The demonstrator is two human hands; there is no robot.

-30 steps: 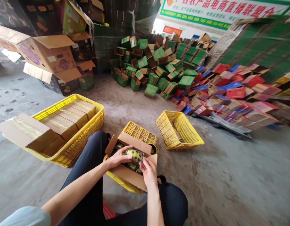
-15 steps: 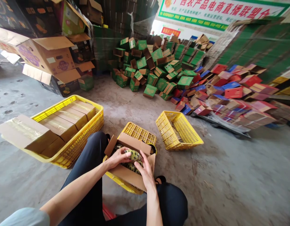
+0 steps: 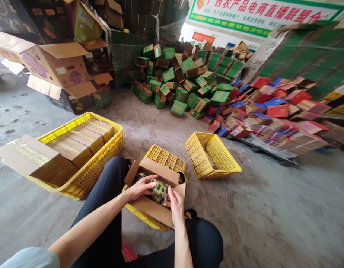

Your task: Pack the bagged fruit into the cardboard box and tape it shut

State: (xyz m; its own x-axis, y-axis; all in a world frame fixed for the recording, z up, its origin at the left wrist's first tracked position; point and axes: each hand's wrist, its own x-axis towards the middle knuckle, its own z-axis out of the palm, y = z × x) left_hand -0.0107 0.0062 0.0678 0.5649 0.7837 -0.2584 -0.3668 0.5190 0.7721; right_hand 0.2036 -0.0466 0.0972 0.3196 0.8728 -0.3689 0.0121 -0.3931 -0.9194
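Between my two hands is a clear-wrapped packet (image 3: 161,189), yellow-green with dark spots, held over an open cardboard box (image 3: 151,210). My left hand (image 3: 142,187) pinches its left end, thumb on top. At the right end, my right hand (image 3: 175,202) grips it between thumb and fingers. More wrapped packets (image 3: 158,200) lie inside the box below, partly hidden by my hands. The box's flaps stand spread outward. It rests on an upturned yellow plastic crate (image 3: 166,158) between my legs.
To the left, a large yellow crate (image 3: 102,158) holds several taped cartons (image 3: 77,137). A smaller yellow basket (image 3: 225,158) sits on the floor at right. Behind are heaps of green boxes (image 3: 179,108) and red-blue boxes (image 3: 277,110). Big cartons (image 3: 60,69) are stacked back left.
The packet has turned slightly and shifted a little right and down. My right hand's fingers have closed in around its right end; my left hand keeps hold.
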